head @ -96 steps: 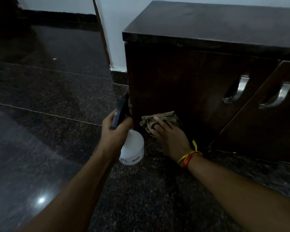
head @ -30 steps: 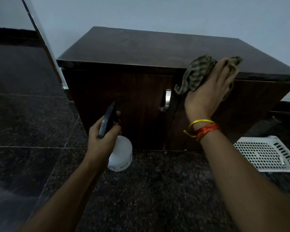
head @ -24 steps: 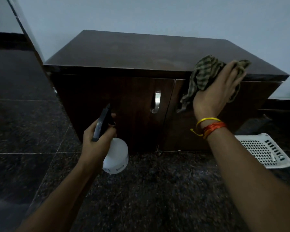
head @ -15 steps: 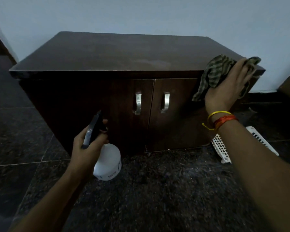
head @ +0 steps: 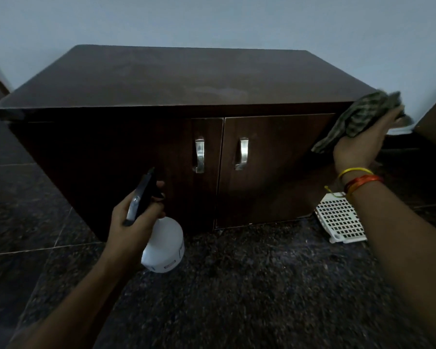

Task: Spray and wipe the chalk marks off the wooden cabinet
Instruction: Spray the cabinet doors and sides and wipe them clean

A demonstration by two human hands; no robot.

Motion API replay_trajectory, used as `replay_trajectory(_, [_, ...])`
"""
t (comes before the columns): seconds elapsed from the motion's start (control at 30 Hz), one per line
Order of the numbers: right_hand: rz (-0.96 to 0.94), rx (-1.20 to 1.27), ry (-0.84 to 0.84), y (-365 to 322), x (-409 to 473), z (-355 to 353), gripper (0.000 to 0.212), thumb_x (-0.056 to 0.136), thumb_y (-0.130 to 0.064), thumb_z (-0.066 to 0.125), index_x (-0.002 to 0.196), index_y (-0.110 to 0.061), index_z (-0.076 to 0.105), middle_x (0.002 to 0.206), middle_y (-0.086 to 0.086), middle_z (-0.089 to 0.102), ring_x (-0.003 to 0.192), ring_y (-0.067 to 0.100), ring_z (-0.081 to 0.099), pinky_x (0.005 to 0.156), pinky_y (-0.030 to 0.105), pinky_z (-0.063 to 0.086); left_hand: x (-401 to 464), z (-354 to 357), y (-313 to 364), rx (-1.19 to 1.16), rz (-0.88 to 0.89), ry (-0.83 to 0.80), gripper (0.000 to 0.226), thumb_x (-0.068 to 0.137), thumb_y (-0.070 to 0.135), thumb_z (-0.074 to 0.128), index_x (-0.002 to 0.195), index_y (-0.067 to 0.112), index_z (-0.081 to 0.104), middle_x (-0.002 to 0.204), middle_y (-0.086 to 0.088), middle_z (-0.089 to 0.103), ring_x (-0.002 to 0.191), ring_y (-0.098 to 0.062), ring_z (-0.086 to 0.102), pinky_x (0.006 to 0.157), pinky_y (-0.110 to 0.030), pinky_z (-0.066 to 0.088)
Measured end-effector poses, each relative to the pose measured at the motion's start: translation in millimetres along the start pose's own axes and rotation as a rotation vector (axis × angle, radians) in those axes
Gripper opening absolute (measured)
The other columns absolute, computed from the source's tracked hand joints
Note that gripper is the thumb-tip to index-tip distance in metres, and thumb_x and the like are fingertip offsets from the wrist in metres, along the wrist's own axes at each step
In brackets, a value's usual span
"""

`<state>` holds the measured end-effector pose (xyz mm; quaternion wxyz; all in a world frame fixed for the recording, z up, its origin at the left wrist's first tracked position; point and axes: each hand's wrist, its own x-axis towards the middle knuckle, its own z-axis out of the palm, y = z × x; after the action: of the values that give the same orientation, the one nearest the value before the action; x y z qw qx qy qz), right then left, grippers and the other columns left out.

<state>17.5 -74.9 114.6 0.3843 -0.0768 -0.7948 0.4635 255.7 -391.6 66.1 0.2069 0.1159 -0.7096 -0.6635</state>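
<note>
Cabinet (head: 161,79): my right hand (head: 360,144) presses the cloth (head: 355,117) flat-fingered at three o'clock; left hand (head: 131,222) grips the spray bottle (head: 164,245). I'd wipe firmly, overlapping strokes.

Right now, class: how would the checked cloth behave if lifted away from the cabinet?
Probably floppy: the checked cloth bunches and droops below the right hand. Likely light, since straight fingers alone press it to the cabinet.
</note>
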Motion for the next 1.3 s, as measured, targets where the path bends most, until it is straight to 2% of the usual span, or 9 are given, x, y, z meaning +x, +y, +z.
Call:
replay_trajectory(0.17, [0.169, -0.061, -0.128, 41, -55, 17, 0.077, 0.085, 0.004, 0.046, 0.145, 0.010, -0.002, 0.156, 0.023, -0.001, 0.146, 0.031, 0.001, 0.100, 0.002, -0.013, -2, -5, 1, -0.007, -0.018, 0.005, 0.025, 0.082, 0.017, 0.056, 0.102, 0.024, 0.068, 0.089, -0.007, 0.063, 0.076, -0.010, 0.060, 0.071, -0.031, 0.048])
replay_trajectory(0.43, [0.468, -0.152, -0.416, 62, -143, 60, 0.068, 0.087, -0.009, 0.028, 0.136, 0.023, -0.008, 0.149, 0.037, -0.010, 0.143, 0.042, -0.009, 0.116, 0.034, -0.009, -5, -19, -2, 0.002, -0.007, 0.062, 0.027, 0.094, 0.000, 0.052, 0.104, 0.019, 0.068, 0.089, -0.016, 0.060, 0.073, -0.009, 0.058, 0.063, -0.014, 0.049])
replay_trajectory(0.53, [0.685, -0.103, -0.464, 62, -175, 80, 0.079, 0.085, -0.009, 0.042, 0.142, 0.015, -0.009, 0.154, 0.027, -0.004, 0.145, 0.037, 0.000, 0.119, 0.034, 0.003, -6, -30, -5, -0.010, -0.005, 0.076, 0.030, 0.092, -0.001, 0.053, 0.099, 0.023, 0.069, 0.085, -0.010, 0.061, 0.072, -0.007, 0.058, 0.063, -0.015, 0.049])
replay_trajectory(0.7, [0.874, -0.037, -0.647, 43, -237, 102, 0.071, 0.087, -0.022, 0.051, 0.147, -0.001, 0.020, 0.150, 0.021, 0.030, 0.135, 0.036, 0.033, 0.112, 0.046, 0.031, -11, -49, -7, -0.012, -0.045, 0.112, 0.025, 0.084, 0.011, 0.058, 0.104, 0.023, 0.069, 0.086, -0.012, 0.060, 0.073, -0.010, 0.058, 0.064, -0.015, 0.050])
replay_trajectory(0.8, [0.886, 0.053, -0.523, 8, -269, 114, 0.072, 0.090, -0.014, 0.050, 0.149, -0.003, 0.011, 0.156, 0.013, 0.019, 0.139, 0.029, 0.028, 0.116, 0.039, 0.024, -11, -58, -7, 0.012, -0.058, 0.157, 0.028, 0.091, 0.000, 0.055, 0.105, 0.020, 0.068, 0.086, -0.012, 0.059, 0.071, -0.007, 0.057, 0.063, -0.013, 0.048])
replay_trajectory(0.97, [0.445, 0.111, -0.608, -48, -309, 113, 0.080, 0.087, 0.003, 0.047, 0.142, 0.010, -0.011, 0.155, 0.024, -0.010, 0.146, 0.033, -0.004, 0.119, 0.033, -0.003, -11, -69, -7, 0.020, -0.074, 0.214, 0.028, 0.094, 0.000, 0.052, 0.114, 0.014, 0.065, 0.084, -0.011, 0.057, 0.075, -0.014, 0.055, 0.064, -0.019, 0.046])
replay_trajectory(1.07, [-0.013, 0.072, -0.623, -81, -332, 104, 0.078, 0.084, 0.007, 0.040, 0.147, 0.000, -0.006, 0.155, 0.016, -0.015, 0.145, 0.032, -0.010, 0.119, 0.039, 0.003, -13, -70, -6, -0.003, -0.065, 0.238, 0.027, 0.094, 0.002, 0.052, 0.117, 0.009, 0.064, 0.083, -0.003, 0.060, 0.077, -0.013, 0.057, 0.068, -0.024, 0.043])
replay_trajectory(1.2, [-0.598, -0.095, -0.572, -123, -322, 104, 0.057, 0.088, -0.008, 0.023, 0.144, -0.001, 0.026, 0.150, 0.024, 0.029, 0.139, 0.045, 0.018, 0.110, 0.052, 0.025, -18, -72, 3, 0.006, -0.041, 0.248, 0.012, 0.093, -0.002, 0.052, 0.093, 0.006, 0.060, 0.074, -0.001, 0.058, 0.065, -0.002, 0.057, 0.058, -0.014, 0.044])
replay_trajectory(1.3, [-0.780, -0.261, -0.506, -141, -296, 107, 0.057, 0.088, -0.015, 0.033, 0.143, -0.003, 0.027, 0.144, 0.022, 0.040, 0.136, 0.047, 0.027, 0.111, 0.052, 0.026, -21, -79, 8, 0.000, -0.015, 0.240, 0.018, 0.094, -0.001, 0.051, 0.103, 0.007, 0.065, 0.077, -0.015, 0.053, 0.072, -0.018, 0.052, 0.056, -0.015, 0.043])
